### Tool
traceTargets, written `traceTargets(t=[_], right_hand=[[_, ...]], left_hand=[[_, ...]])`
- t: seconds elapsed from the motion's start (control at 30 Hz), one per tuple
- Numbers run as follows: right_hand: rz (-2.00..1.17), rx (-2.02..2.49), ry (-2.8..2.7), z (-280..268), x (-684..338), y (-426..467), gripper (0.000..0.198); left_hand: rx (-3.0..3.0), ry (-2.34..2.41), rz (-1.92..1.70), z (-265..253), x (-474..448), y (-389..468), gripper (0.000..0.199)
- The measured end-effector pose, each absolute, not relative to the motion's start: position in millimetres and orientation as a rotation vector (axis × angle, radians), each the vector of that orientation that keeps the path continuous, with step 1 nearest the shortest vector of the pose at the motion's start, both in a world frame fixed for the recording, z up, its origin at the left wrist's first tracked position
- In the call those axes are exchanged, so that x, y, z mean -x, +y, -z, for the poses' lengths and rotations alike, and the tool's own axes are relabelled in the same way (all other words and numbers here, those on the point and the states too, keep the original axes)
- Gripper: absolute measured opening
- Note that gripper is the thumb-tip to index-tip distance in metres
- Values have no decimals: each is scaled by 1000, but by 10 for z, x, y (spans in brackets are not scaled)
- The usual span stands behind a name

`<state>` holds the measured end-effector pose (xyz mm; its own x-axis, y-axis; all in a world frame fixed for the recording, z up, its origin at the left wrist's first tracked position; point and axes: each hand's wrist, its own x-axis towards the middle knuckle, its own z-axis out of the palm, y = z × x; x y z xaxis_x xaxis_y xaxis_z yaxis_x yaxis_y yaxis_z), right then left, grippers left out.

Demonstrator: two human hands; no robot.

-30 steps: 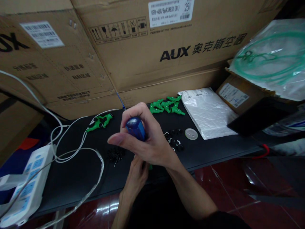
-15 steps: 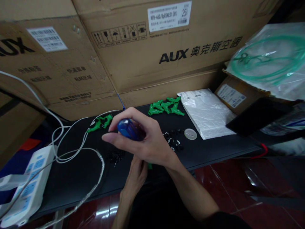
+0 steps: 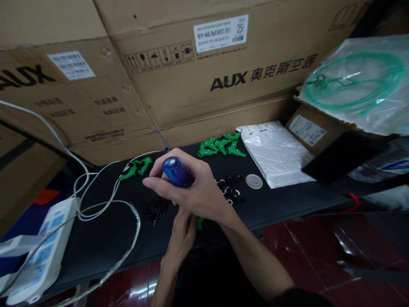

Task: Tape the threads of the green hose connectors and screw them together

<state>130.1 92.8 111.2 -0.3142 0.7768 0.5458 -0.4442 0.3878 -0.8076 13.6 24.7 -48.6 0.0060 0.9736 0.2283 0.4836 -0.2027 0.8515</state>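
Note:
My right hand [image 3: 203, 187] is closed round the translucent blue handle of a screwdriver [image 3: 175, 172]; its butt end points up and its shaft is hidden by the hand. Directly below, my left hand [image 3: 184, 232] is closed, its fingers mostly covered by the right hand. A bit of a green plastic fitting [image 3: 200, 223] shows beside the left hand, and the rest of it is hidden. On the black table left of my hands lies a pile of small dark parts, seemingly screws [image 3: 156, 209]. Small black and white rings [image 3: 230, 190] lie to the right.
More green branched fittings [image 3: 221, 145] lie at the back, others [image 3: 136, 167] at back left. A round disc [image 3: 254, 181] sits near a white plastic packet [image 3: 275, 153]. White cables [image 3: 110, 200] and a power strip [image 3: 43, 251] occupy the left. Cardboard boxes [image 3: 179, 94] wall off the rear.
The screwdriver handle has tipped more upright in my right hand, with the fingers shifting slightly round it. The whole view has moved a little. My left hand stays below.

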Motion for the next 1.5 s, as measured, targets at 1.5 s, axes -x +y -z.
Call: traceTargets(t=[1.5], right_hand=[[-538, 773, -1616, -1251, -2039, 675, 22]], left_hand=[[-2261, 1536, -1217, 513, -112, 269, 26]])
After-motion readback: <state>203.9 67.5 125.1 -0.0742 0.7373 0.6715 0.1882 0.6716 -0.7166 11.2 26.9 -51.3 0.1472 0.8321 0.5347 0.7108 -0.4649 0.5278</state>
